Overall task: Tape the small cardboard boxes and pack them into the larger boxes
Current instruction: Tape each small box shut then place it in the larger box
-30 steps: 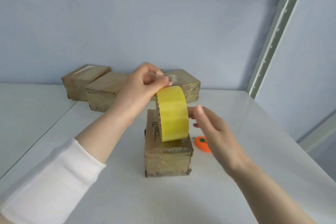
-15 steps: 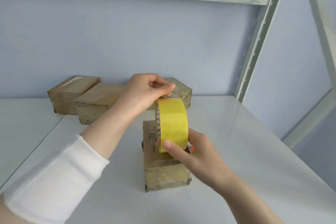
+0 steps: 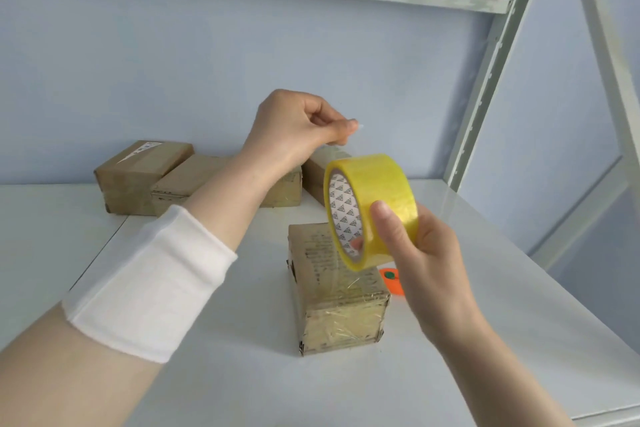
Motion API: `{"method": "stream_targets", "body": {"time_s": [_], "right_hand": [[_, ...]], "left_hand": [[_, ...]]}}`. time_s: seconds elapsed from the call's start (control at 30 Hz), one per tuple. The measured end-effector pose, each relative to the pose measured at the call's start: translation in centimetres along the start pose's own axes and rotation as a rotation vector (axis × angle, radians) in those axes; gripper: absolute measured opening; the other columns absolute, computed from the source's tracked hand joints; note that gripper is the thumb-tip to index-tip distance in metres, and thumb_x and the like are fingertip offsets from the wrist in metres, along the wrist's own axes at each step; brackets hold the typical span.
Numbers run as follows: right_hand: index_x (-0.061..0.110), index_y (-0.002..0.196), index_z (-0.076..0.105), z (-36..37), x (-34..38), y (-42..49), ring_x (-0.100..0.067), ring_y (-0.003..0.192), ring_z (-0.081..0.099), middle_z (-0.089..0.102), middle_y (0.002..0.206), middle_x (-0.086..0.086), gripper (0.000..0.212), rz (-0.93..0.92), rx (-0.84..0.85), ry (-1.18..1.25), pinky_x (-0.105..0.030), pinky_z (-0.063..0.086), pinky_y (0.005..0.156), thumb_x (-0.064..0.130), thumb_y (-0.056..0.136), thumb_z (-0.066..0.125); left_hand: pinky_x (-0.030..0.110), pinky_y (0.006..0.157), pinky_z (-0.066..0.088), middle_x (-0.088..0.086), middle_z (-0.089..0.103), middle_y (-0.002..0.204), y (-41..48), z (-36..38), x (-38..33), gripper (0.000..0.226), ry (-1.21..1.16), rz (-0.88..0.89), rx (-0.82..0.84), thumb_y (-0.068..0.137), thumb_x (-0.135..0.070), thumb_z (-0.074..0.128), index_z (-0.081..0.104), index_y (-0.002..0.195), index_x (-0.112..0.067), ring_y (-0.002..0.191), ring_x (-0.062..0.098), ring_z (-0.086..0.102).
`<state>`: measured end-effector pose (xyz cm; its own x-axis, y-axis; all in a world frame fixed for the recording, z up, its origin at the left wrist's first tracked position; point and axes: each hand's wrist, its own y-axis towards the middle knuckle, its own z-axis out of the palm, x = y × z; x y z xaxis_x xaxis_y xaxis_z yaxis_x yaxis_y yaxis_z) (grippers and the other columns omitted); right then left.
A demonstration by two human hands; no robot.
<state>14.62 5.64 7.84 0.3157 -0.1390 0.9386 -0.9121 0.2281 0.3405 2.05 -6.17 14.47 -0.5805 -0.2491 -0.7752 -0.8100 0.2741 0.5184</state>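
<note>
A small cardboard box (image 3: 337, 291), wrapped in clear tape, lies on the white table (image 3: 485, 305) in front of me. My right hand (image 3: 420, 253) holds a yellow tape roll (image 3: 372, 208) above the box, thumb on the outer face and a fingertip inside the core. My left hand (image 3: 298, 128) is raised up and to the left of the roll, pinching the free end of the clear tape (image 3: 358, 125) between thumb and forefinger. A short stretch of tape runs from the pinch down to the roll.
Three more small cardboard boxes stand at the back by the wall: one at the left (image 3: 138, 173), one beside it (image 3: 194, 180), one partly hidden behind the roll (image 3: 317, 173). A small orange cutter (image 3: 391, 279) lies right of the near box. A metal shelf upright (image 3: 485, 73) rises at the right.
My right hand took hold of the roll and lifted it off the box, tilting it. My left hand rose and pulled the tape end away from the roll.
</note>
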Motion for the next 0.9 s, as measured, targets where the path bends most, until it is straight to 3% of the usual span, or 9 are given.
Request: {"method": "stream_targets", "body": {"time_s": [0.13, 0.23, 0.3, 0.37, 0.47, 0.57, 0.73, 0.9], "right_hand": [[0.014, 0.065, 0.067, 0.0, 1.0, -0.3, -0.009, 0.047, 0.060, 0.067, 0.056, -0.004, 0.038, -0.002, -0.028, 0.064, -0.016, 0.043, 0.041, 0.051, 0.075, 0.062], [0.014, 0.058, 0.066, 0.1, 1.4, -0.4, -0.010, 0.039, 0.057, 0.063, 0.049, -0.005, 0.046, 0.100, -0.057, 0.113, -0.014, 0.037, 0.035, 0.060, 0.058, 0.065], [0.013, 0.062, 0.065, -0.4, 1.5, -0.2, -0.012, 0.042, 0.059, 0.066, 0.052, -0.005, 0.053, 0.117, -0.055, 0.073, -0.019, 0.042, 0.041, 0.064, 0.052, 0.059], [0.013, 0.073, 0.069, -1.1, 1.7, -0.1, -0.013, 0.052, 0.063, 0.071, 0.063, -0.004, 0.057, 0.130, 0.010, 0.036, -0.028, 0.045, 0.050, 0.067, 0.057, 0.067], [0.026, 0.086, 0.074, -2.0, 1.8, -0.3, -0.016, 0.066, 0.068, 0.075, 0.081, -0.003, 0.029, 0.172, 0.189, 0.035, -0.023, 0.051, 0.052, 0.049, 0.069, 0.064], [0.028, 0.081, 0.076, -2.3, 1.8, 0.1, -0.021, 0.073, 0.070, 0.075, 0.085, -0.004, 0.021, 0.239, 0.232, 0.034, -0.032, 0.054, 0.063, 0.042, 0.066, 0.071], [0.033, 0.064, 0.076, -1.4, 1.7, 1.4, -0.013, 0.057, 0.066, 0.075, 0.074, 0.001, 0.023, 0.375, 0.187, 0.025, -0.024, 0.049, 0.043, 0.049, 0.063, 0.059], [0.008, 0.075, 0.075, -1.2, 1.1, 2.2, -0.015, 0.056, 0.066, 0.075, 0.075, -0.005, 0.045, 0.426, 0.158, 0.052, -0.022, 0.047, 0.040, 0.050, 0.063, 0.061]], "left_hand": [[0.002, 0.057, 0.041, -0.013, 0.067, 0.054, 0.6, -0.1, -0.1, 0.014, -0.091, -0.027, 0.021, 0.078, -0.023, 0.074, 0.067, 0.067, -0.017, 0.055, -0.004, 0.063], [0.006, 0.055, 0.042, -0.013, 0.066, 0.053, 2.0, -1.0, -0.3, 0.017, -0.145, -0.030, -0.018, 0.080, -0.022, 0.072, 0.064, 0.066, -0.018, 0.053, -0.001, 0.063], [0.006, 0.054, 0.043, -0.012, 0.067, 0.054, 2.3, -0.9, 0.1, 0.017, -0.133, -0.038, 0.043, 0.081, -0.022, 0.072, 0.063, 0.066, -0.018, 0.053, 0.000, 0.064], [0.004, 0.051, 0.042, -0.012, 0.068, 0.056, 2.3, -0.5, 1.3, 0.016, -0.166, -0.100, 0.085, 0.082, -0.023, 0.071, 0.064, 0.068, -0.018, 0.054, -0.001, 0.064], [0.002, 0.046, 0.038, -0.013, 0.066, 0.053, 2.1, 0.7, 3.8, 0.015, -0.146, -0.202, 0.107, 0.081, -0.024, 0.071, 0.065, 0.070, -0.017, 0.050, -0.006, 0.060], [0.003, 0.045, 0.037, -0.014, 0.064, 0.049, 1.3, 2.5, 6.8, 0.015, -0.076, -0.347, 0.213, 0.081, -0.028, 0.070, 0.064, 0.071, -0.020, 0.047, -0.008, 0.058], [0.019, 0.065, 0.042, -0.016, 0.065, 0.053, 0.3, 3.9, 10.9, 0.014, -0.082, -0.523, 0.304, 0.080, -0.032, 0.071, 0.066, 0.075, -0.020, 0.053, -0.007, 0.062], [0.011, 0.048, 0.045, -0.014, 0.065, 0.053, -0.2, 4.5, 12.0, 0.017, -0.059, -0.591, 0.370, 0.078, -0.028, 0.073, 0.067, 0.063, -0.025, 0.051, -0.002, 0.061]]}}
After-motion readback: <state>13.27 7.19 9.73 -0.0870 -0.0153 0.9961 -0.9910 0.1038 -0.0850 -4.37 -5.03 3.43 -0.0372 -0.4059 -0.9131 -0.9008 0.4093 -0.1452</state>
